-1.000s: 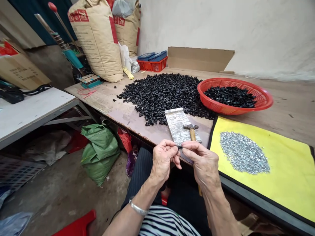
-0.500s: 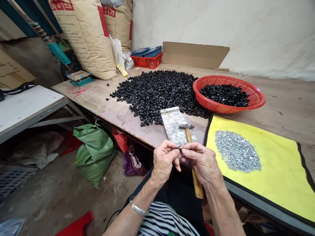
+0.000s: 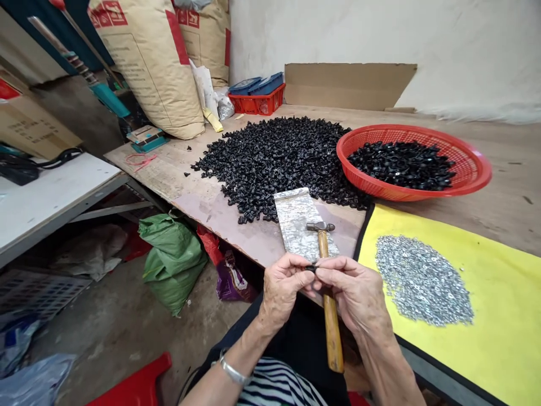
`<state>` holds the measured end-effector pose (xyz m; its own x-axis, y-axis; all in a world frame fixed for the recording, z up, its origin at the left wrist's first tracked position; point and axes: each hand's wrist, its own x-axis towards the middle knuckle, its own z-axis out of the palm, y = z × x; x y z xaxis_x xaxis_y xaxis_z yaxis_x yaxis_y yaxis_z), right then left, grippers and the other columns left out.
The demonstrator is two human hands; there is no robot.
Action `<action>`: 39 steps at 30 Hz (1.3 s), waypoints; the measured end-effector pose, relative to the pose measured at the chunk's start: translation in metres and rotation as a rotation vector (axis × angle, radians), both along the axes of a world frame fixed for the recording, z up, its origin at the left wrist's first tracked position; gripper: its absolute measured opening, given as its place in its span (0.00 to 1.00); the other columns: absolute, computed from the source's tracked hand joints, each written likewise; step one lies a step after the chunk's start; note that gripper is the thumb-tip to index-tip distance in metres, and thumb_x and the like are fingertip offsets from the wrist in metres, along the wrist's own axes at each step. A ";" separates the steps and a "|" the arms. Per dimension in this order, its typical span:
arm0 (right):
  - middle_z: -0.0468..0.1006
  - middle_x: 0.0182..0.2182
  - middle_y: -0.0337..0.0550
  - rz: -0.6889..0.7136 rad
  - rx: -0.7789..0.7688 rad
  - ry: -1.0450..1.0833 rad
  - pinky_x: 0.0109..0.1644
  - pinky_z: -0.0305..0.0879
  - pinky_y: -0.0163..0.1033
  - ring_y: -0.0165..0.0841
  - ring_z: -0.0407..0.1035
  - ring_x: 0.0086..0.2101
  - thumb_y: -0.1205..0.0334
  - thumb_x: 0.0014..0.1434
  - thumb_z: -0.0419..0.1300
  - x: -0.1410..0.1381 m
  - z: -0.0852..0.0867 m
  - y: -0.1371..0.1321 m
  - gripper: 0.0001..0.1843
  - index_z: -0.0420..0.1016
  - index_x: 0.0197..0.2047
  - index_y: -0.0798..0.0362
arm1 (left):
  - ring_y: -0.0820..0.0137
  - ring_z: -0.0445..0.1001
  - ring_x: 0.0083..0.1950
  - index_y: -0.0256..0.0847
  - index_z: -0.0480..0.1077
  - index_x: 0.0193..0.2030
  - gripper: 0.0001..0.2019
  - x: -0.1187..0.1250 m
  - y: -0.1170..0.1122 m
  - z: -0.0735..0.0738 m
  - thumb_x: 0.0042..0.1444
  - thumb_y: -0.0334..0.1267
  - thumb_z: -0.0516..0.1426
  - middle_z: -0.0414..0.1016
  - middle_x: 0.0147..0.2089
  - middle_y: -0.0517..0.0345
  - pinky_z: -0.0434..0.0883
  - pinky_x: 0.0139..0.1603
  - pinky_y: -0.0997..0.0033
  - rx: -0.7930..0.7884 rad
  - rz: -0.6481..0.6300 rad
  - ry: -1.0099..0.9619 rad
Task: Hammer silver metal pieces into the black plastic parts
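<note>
My left hand point(image 3: 285, 293) and my right hand point(image 3: 355, 290) meet at the table's front edge, their fingertips pinching a small black plastic part point(image 3: 311, 268) between them. Most of that part is hidden by my fingers. Just behind my right hand, a small ball-peen hammer point(image 3: 325, 276) has its steel head on a mottled metal plate point(image 3: 293, 223). Its wooden handle runs down past that hand. A large heap of black plastic parts point(image 3: 274, 166) lies beyond the plate. A red plastic basket point(image 3: 467, 177) holds more of them, and silver washers point(image 3: 422, 280) lie heaped on a yellow mat point(image 3: 502, 299) to my right.
The parts lie on a worn wooden table point(image 3: 224, 217). Tan paper sacks point(image 3: 156, 67) and a red crate point(image 3: 256, 103) stand along the back, near a cardboard sheet point(image 3: 349, 84). A white table point(image 3: 54, 197) stands left. A green sack point(image 3: 173, 265) sits on the floor below.
My hands still pinch the black part. They sit lower in the view, and more of the hammer handle shows below my right hand. The whole scene has shifted slightly as my head moved.
</note>
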<state>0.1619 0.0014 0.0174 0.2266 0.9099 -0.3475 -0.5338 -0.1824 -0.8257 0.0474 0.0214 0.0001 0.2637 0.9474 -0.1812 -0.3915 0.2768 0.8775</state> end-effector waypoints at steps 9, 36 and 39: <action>0.72 0.17 0.37 -0.068 0.199 -0.221 0.17 0.64 0.32 0.28 0.66 0.16 0.65 0.46 0.65 0.000 0.004 -0.010 0.05 0.73 0.28 0.55 | 0.74 0.67 0.15 0.37 0.69 0.30 0.07 0.017 -0.011 0.007 0.46 0.34 0.62 0.69 0.16 0.62 0.66 0.12 0.78 -0.021 0.047 -0.157; 0.71 0.19 0.37 -0.254 0.113 -0.271 0.17 0.60 0.32 0.25 0.62 0.16 0.64 0.41 0.67 -0.050 -0.006 -0.023 0.09 0.71 0.25 0.57 | 0.73 0.67 0.15 0.33 0.70 0.27 0.05 -0.023 -0.019 0.007 0.44 0.31 0.62 0.68 0.13 0.60 0.64 0.11 0.78 -0.067 0.000 -0.214; 0.68 0.17 0.35 -0.122 0.102 -0.308 0.18 0.59 0.32 0.25 0.61 0.16 0.61 0.44 0.66 -0.048 -0.002 -0.023 0.10 0.71 0.27 0.57 | 0.73 0.65 0.13 0.32 0.69 0.26 0.06 -0.025 -0.015 0.008 0.43 0.32 0.62 0.67 0.13 0.60 0.63 0.09 0.78 -0.098 0.015 -0.175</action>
<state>0.1143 -0.0215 0.0150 0.4157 0.8962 -0.1550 -0.2696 -0.0413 -0.9621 0.0227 0.0065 0.0077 0.2850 0.9315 -0.2258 -0.5405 0.3508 0.7648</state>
